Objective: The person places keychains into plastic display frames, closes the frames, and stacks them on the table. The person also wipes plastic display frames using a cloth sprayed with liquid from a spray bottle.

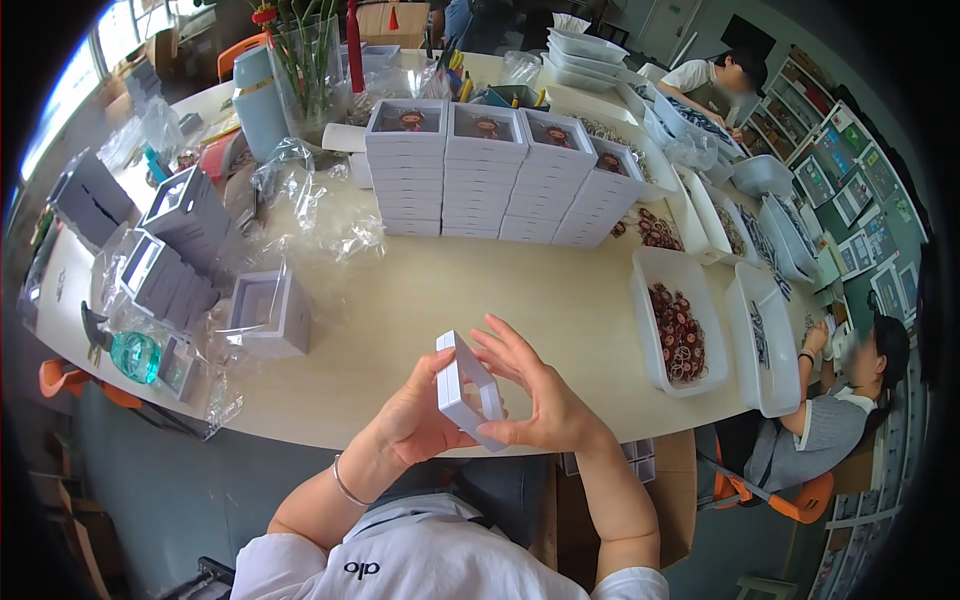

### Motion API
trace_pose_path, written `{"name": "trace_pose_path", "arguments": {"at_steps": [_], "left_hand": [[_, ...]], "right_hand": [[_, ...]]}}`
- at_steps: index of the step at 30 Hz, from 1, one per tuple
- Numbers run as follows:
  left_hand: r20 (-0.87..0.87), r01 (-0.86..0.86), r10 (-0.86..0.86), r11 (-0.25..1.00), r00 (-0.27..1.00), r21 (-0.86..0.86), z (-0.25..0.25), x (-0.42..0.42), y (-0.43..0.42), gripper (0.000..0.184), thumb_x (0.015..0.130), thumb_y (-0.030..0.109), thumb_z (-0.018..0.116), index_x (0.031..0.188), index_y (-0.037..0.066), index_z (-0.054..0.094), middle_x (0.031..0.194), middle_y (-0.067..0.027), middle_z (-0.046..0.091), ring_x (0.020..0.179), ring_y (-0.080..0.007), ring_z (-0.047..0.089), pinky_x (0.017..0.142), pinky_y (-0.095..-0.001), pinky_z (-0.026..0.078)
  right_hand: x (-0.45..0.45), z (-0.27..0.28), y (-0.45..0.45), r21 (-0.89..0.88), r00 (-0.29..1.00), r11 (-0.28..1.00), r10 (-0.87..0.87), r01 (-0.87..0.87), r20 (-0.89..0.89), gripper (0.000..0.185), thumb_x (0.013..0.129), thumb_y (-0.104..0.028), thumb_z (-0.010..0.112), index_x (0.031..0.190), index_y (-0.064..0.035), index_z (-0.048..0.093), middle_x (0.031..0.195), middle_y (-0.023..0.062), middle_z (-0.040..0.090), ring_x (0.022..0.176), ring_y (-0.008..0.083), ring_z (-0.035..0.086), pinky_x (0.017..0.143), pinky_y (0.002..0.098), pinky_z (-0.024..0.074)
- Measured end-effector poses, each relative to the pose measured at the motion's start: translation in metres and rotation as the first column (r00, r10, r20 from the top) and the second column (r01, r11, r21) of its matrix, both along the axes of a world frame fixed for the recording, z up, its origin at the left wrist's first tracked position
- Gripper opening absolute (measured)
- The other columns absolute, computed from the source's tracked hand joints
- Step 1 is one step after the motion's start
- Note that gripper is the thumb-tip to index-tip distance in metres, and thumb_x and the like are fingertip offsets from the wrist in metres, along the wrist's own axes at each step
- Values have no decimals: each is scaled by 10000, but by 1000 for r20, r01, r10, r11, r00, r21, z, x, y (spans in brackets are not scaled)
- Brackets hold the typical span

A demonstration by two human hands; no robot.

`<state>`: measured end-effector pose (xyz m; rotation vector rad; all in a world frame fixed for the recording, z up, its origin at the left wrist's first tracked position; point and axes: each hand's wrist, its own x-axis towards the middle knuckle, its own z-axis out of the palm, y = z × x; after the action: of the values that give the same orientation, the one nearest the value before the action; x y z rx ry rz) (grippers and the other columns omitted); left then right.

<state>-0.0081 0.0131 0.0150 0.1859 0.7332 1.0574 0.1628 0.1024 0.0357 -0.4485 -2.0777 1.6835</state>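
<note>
Left hand (pixel 405 415): you're pinching the white box (pixel 453 392), thumb against fingers.
Right hand (pixel 550 405): fingers spread, thumb at the box's lower edge; can't tell how hard you press.
Box position: tilted, between your hands, by the near edge of the table (pixel 420 290).
Drop risk: likely slip if your left pinch loosens.

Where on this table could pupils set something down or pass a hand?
The middle of the table is bare, bordered by stacks, film, charm tub and right hand. A smaller patch lies between white box and left hand. Crowded: the left, with boxes and bottle, and the right, with more tubs.
</note>
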Motion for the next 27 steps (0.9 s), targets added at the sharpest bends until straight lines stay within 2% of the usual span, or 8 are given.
{"name": "trace_pose_path", "arguments": {"at_steps": [4,9,10,14,17,19,21,27], "left_hand": [[-87,-44,56,990,995,137,5,3,1,854,831,677,561,1420,97,346,1274,-114,485,1206,-281,524,979,-472,456],[-214,-204,466,694,859,691,-29,18,-10,1162,695,416,859,1519,58,122,1452,-110,312,1378,-258,318,1148,-428,247],[-215,-211,432,744,876,634,-27,22,-12,1358,528,240,963,1519,38,57,1488,-103,248,1409,-251,247,1168,-403,188],[-280,-281,587,684,759,673,-23,28,-12,1223,549,126,915,1494,45,142,1426,-94,318,1401,-247,285,1162,-416,226],[-285,-188,618,587,733,787,-31,18,-10,1147,556,85,886,1469,52,192,1406,-92,340,1400,-259,299,1162,-430,237],[-304,-65,609,506,732,860,-31,6,-5,1119,552,74,880,1453,56,217,1405,-92,340,1401,-271,305,1165,-443,239],[-360,40,586,487,726,873,-23,-1,-5,1107,551,77,885,1443,53,229,1396,-102,336,1401,-280,308,1165,-460,249],[-554,259,509,538,659,802,-7,-11,-9,1070,565,93,889,1434,61,265,1379,-119,348,1373,-278,341,1130,-443,334]], "right_hand": [[-7,7,4,57,991,995,75,-82,112,1122,671,-68,788,1541,-96,81,1444,202,379,1344,355,406,1112,476,344],[-9,-19,-2,-438,875,898,-237,32,-423,1193,600,8,746,1549,-167,45,1381,113,346,1357,318,349,1097,527,370],[-10,-28,-6,-467,842,884,-264,16,-471,1191,599,-19,765,1549,-176,63,1393,109,342,1363,322,343,1096,542,363],[-22,-36,-32,-590,729,807,-415,18,-545,1189,598,-110,825,1541,-120,100,1508,126,257,1401,313,303,1142,535,282],[-5,-44,-31,-387,810,903,-365,187,-459,1157,621,-124,826,1527,-57,110,1552,137,194,1418,312,276,1158,512,257],[7,-19,-25,-3,901,960,-264,281,-343,1069,646,-142,814,1504,-16,189,1548,168,213,1430,335,257,1152,492,266],[17,5,-16,424,973,877,-177,224,-147,1032,650,-145,806,1496,-14,230,1538,185,234,1432,348,253,1144,477,280],[17,40,-15,790,979,608,-99,-83,178,969,648,-224,762,1447,65,296,1396,306,394,1282,440,437,1094,515,348]]}}
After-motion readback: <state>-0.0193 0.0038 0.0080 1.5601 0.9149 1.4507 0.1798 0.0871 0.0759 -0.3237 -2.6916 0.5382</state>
